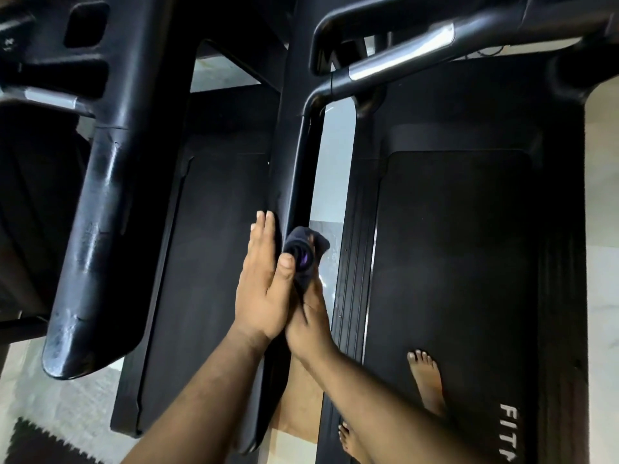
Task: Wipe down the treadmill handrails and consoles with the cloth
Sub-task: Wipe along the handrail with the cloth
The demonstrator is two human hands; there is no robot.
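Observation:
A dark cloth (303, 252), bunched with a purple patch showing, is wrapped around the thin black handrail (303, 169) of the right treadmill. This rail runs down from a bend near the silver grip bar (402, 58). My left hand (264, 283) lies along the rail's left side with fingers straight and the thumb pressing on the cloth. My right hand (311, 324) grips the cloth's lower end from the right, its fingers mostly hidden behind the cloth and the left hand. The two wrists touch below the cloth.
The left treadmill's thick black handrail (93, 229) slopes down at the left, its console (67, 45) above. The right treadmill's belt (452, 262) lies below, with my bare feet (425, 380) on it. A dark mat (33, 443) covers the floor's bottom-left corner.

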